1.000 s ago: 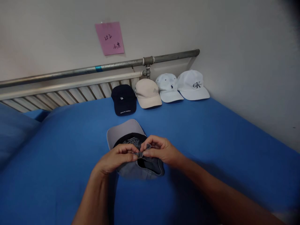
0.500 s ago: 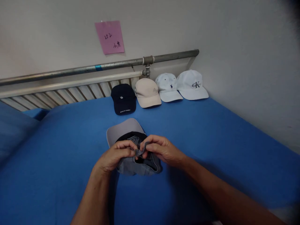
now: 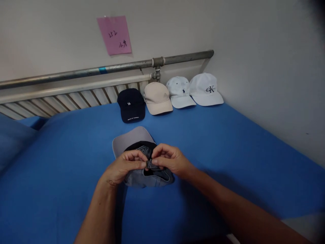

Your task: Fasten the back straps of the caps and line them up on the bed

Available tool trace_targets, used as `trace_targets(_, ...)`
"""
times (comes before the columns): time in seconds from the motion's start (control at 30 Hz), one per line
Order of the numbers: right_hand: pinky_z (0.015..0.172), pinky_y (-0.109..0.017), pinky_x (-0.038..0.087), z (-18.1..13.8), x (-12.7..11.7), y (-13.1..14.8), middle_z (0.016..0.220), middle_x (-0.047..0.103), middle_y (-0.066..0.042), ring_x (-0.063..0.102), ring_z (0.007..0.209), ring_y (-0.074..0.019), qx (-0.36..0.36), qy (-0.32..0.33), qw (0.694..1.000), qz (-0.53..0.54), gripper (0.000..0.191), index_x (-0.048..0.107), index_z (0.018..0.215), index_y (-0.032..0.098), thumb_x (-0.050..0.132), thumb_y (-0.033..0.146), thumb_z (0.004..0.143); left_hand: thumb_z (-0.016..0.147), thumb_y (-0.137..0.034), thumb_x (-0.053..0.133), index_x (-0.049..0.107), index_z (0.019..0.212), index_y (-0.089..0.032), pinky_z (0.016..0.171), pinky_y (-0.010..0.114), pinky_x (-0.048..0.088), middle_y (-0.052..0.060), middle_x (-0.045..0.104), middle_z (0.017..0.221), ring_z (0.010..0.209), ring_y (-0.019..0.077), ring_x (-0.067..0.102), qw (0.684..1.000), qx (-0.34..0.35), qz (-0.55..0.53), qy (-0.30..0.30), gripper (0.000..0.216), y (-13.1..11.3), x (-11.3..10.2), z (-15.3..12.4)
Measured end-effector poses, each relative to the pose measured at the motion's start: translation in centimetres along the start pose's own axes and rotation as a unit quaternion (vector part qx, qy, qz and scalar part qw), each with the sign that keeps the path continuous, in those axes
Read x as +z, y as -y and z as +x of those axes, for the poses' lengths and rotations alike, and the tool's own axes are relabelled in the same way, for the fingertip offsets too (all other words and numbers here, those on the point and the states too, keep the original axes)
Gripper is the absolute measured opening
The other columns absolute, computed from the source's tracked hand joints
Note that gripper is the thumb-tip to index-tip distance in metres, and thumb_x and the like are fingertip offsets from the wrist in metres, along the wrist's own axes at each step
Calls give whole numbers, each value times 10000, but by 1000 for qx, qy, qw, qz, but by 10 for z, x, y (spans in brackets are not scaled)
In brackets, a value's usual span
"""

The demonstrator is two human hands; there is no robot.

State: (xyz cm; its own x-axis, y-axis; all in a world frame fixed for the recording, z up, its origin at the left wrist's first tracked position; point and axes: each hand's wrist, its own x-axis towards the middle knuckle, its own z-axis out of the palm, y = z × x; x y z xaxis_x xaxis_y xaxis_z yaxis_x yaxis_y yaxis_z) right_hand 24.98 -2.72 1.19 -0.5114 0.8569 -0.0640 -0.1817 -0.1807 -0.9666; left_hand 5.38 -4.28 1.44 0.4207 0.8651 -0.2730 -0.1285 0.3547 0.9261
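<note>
A grey-blue baseball cap [image 3: 147, 179] lies upside down on the blue sheet, its pale grey brim [image 3: 132, 137] pointing away from me and its dark inside showing. At its back opening, my left hand [image 3: 124, 166] pinches the strap beside a small metal buckle [image 3: 147, 164]. From the other side, my right hand [image 3: 174, 161] grips the adjustment strap [image 3: 154, 166] between thumb and fingers, close to the buckle. Fingertips partly hide how the strap runs through the buckle.
Against the radiator [image 3: 83, 100] and wall stand a navy cap [image 3: 131, 105], a beige cap [image 3: 157, 98], a pale cap [image 3: 179, 91] and a white cap [image 3: 205, 88]. A metal pipe [image 3: 122, 67] runs above them. A pink note [image 3: 114, 35] hangs on the wall.
The strap's end, lifted and curled before, now lies flatter under my right thumb near the buckle. My left hand keeps its pinch. The whole view has shifted slightly.
</note>
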Motion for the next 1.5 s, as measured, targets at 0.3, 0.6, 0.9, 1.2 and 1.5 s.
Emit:
trace_targets(0.3,581,-226,421,0,-1,-4,629,612,27,559,603,-93,50,24,997,-54,50,629,667,168,662,183,632,681,-185,775,700,740,-163,623,193,455,-16,687,665,611,81,606,999,-26,23,5,97,1,4,2)
trace_targets(0.6,535,-205,397,2,-3,-3,582,547,54,521,566,-78,68,29,994,-83,123,593,688,172,691,179,614,697,-195,759,697,740,-161,636,207,458,-16,673,659,616,86,602,997,-47,66,14,82,-4,8,2)
trace_targets(0.9,487,-183,349,0,2,3,531,520,72,456,502,-50,76,17,995,-59,109,563,646,168,644,113,599,700,-206,763,698,784,-177,622,180,445,-28,674,682,622,66,590,995,-45,82,20,109,-3,6,-3)
trace_targets(1.2,515,-194,380,0,7,4,556,523,70,476,525,-58,45,-27,997,-61,101,549,639,172,634,132,603,653,-226,792,679,795,-161,570,182,400,-36,614,652,584,59,527,995,-51,90,-9,192,-2,7,-2)
trace_targets(1.5,468,-187,341,-4,8,-7,574,491,61,420,495,-53,-121,-56,972,-195,74,537,662,179,604,171,690,663,-235,796,682,800,-172,628,191,423,-33,629,680,623,62,543,996,-38,75,-7,189,-2,6,-3)
